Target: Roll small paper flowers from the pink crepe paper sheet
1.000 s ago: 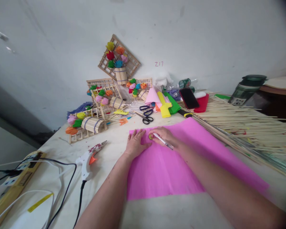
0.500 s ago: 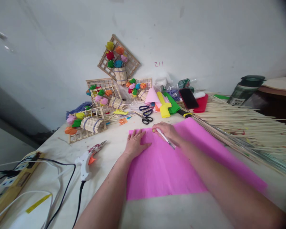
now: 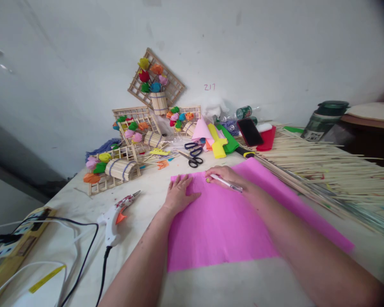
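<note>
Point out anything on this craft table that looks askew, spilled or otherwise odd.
The glue gun lies on its side near the table's left edge, cord trailing off. A green can lies tipped by the wall. The bamboo sticks sprawl loosely. The pink paper lies flat under both hands.

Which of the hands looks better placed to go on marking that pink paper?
Probably the right hand: it grips the pen, tip near the pink paper's far edge. The left hand lies flat on the sheet.
</note>
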Available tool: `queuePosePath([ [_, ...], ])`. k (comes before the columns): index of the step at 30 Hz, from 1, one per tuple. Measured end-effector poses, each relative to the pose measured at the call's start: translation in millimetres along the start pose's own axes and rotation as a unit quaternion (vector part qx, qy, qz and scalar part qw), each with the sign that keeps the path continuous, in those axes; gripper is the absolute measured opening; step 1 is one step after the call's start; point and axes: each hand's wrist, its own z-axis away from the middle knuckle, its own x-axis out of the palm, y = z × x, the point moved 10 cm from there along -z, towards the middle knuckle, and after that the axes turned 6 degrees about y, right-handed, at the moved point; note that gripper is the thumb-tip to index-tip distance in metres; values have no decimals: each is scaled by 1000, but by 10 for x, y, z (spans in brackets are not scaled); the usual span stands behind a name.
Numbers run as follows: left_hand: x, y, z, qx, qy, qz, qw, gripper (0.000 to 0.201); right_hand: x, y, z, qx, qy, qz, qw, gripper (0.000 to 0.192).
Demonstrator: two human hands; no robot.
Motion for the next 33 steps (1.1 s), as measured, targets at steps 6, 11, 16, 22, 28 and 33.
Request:
queuePosePath([
  [6, -43, -76, -6, -32, 31, -12, 999, 77, 100, -9, 9, -6, -36, -4, 999, 20],
  [11, -354, -473, -22, -147, 191, 94, 966, 52, 197, 13, 12, -10, -88, -13, 996, 19],
  [16, -588, -860, 123, -207, 361, 313, 854, 37, 235, 67, 11, -16, -98, -25, 995, 20],
  [22, -706, -708, 171, -164, 396, 357, 830, 27, 223, 49, 20, -37, -66, -15, 997, 22],
  [28, -520, 317, 103, 95, 231, 227, 941, 20, 128, -87, 30, -12, -48, 3, 999, 31],
  [33, -304, 737, 195, 223, 177, 104, 953, 27, 18, -14, 49, 43, -16, -37, 998, 31],
])
